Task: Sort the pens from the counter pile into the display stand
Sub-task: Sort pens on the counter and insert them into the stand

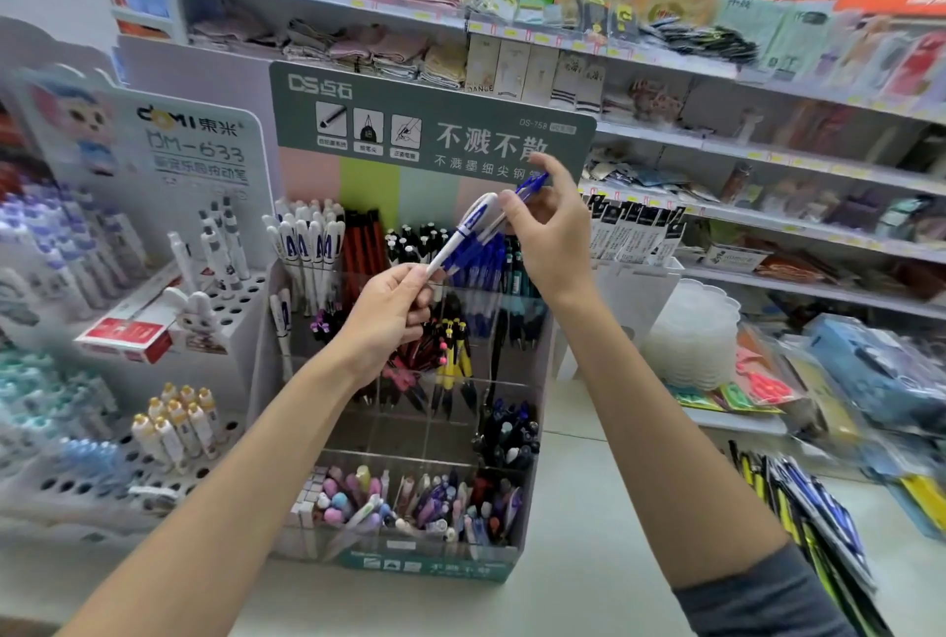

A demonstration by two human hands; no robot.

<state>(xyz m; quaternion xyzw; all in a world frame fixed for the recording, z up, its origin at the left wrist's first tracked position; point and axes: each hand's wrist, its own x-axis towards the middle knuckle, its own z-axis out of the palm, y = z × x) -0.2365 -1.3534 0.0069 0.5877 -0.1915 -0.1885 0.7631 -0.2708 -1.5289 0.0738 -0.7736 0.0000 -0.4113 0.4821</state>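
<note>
A tiered clear display stand (532, 380) with a green header card stands in front of me, its compartments full of pens. My left hand (386, 316) pinches the lower end of a white pen with a blue clip (468, 229), held slanting up to the right above the stand's upper row. My right hand (550, 232) pinches a blue pen (532, 184) near its top end, close to the white pen's upper tip. A pile of pens (809, 524) lies on the counter at the lower right.
A white pen rack (225, 334) with round holes stands to the left of the stand. A stack of white trays (691, 334) sits to the right. Store shelves (768, 145) full of goods rise behind. The counter top (588, 508) runs beneath.
</note>
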